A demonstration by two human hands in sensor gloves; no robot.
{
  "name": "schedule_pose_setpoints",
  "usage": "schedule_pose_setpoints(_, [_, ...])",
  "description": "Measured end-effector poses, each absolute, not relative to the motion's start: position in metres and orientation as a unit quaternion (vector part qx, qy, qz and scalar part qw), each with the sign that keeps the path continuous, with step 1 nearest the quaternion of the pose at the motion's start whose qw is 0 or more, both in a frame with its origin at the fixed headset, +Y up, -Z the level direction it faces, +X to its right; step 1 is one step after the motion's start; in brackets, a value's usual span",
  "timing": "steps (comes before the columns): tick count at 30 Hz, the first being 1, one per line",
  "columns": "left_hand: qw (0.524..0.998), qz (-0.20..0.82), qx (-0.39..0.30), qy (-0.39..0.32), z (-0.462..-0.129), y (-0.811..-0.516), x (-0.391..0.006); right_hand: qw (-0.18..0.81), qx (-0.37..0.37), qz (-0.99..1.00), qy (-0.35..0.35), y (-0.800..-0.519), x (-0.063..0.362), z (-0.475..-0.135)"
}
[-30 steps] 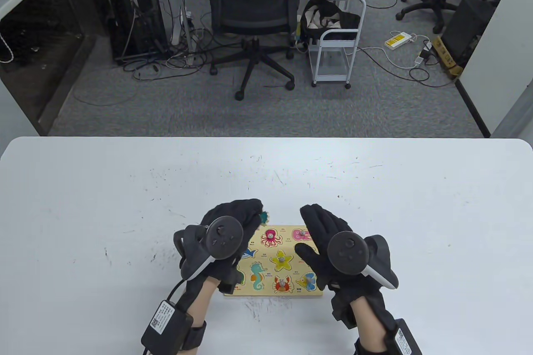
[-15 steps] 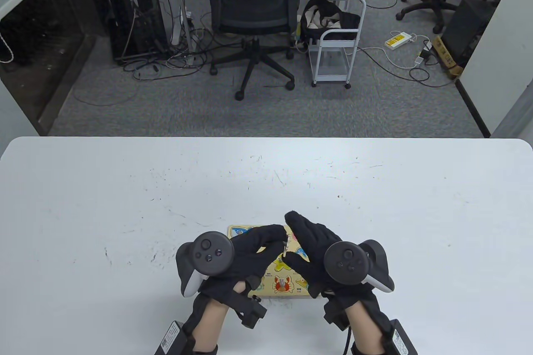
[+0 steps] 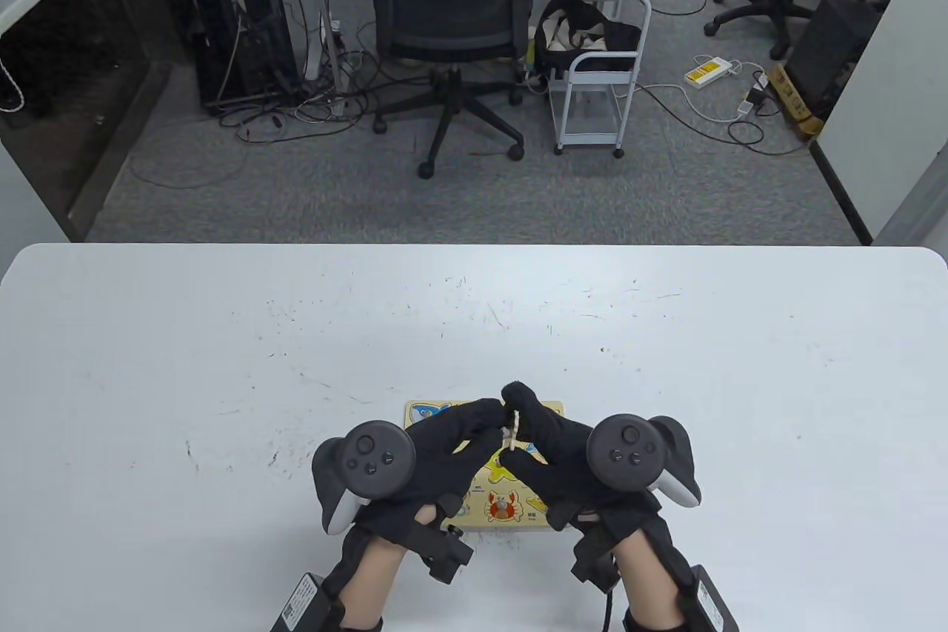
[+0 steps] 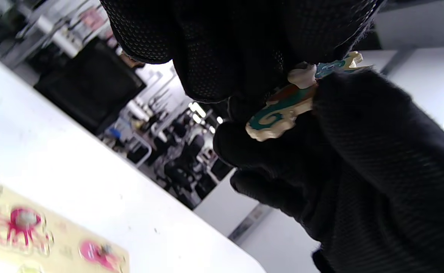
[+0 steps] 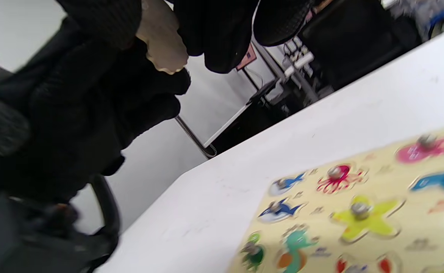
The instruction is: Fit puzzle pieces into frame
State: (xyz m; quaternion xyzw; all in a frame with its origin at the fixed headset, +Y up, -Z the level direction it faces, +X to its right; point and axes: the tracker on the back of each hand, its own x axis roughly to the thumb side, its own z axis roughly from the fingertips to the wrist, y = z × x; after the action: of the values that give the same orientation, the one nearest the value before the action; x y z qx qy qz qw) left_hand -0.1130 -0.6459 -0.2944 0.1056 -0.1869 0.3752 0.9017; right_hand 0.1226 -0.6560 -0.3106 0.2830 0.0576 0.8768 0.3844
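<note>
A teal seahorse piece is pinched between the left hand and the right hand, whose fingertips meet around it. The puzzle frame is seen directly beneath both hands.

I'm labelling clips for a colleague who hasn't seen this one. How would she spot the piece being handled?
Find the puzzle board near the table's front edge. Above it, the left hand and right hand meet fingertip to fingertip around a seahorse piece. Alone among the pieces, it is off the board, teal swirl showing.
</note>
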Motion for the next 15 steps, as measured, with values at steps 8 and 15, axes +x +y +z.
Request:
schedule_pose_setpoints(8, [0.925, 0.225, 0.215, -0.217, -0.273, -0.633, -0.097, 0.488, 0.318, 0.804, 0.119, -0.669, 0.131, -0.324])
schedule_pose_setpoints(15, [0.917, 0.231, 0.22, -0.238, -0.269, -0.632, -0.093, 0.542, 0.343, 0.747, 0.176, -0.675, 0.13, -0.328])
